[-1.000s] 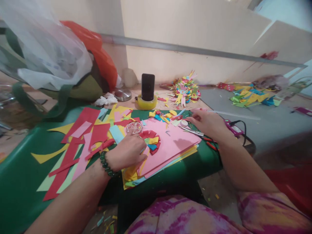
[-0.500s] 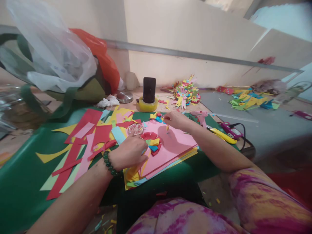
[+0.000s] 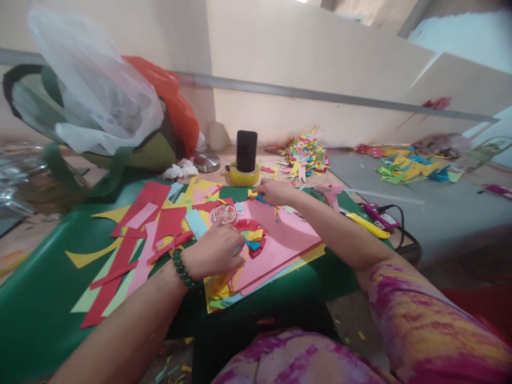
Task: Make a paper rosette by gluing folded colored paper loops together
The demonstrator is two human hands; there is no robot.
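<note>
A round rosette of red paper loops [image 3: 256,245], with yellow, blue and green pieces inside, lies on a stack of pink sheets [image 3: 288,240]. My left hand [image 3: 218,250], wearing a green bead bracelet, rests at its left edge with the fingers curled against it. Just beyond that hand is a round openwork disc [image 3: 224,214]. At the far edge of the stack, my right hand [image 3: 276,192] is closed, its fingertips down among small folded paper pieces [image 3: 252,194]. A blue piece shows under these fingers, which partly hide the pile.
Cut paper strips [image 3: 120,266] spread on the green mat [image 3: 36,320] at left. A phone [image 3: 246,151] stands in a yellow holder. A pink glue gun [image 3: 330,194] and a yellow-handled tool [image 3: 368,225] lie right. Finished paper decorations [image 3: 304,154] and bags [image 3: 108,106] stand behind.
My right hand has moved a little left over the small folded pieces, covering more of them. My left hand stays at the rosette. The whole view has shifted slightly.
</note>
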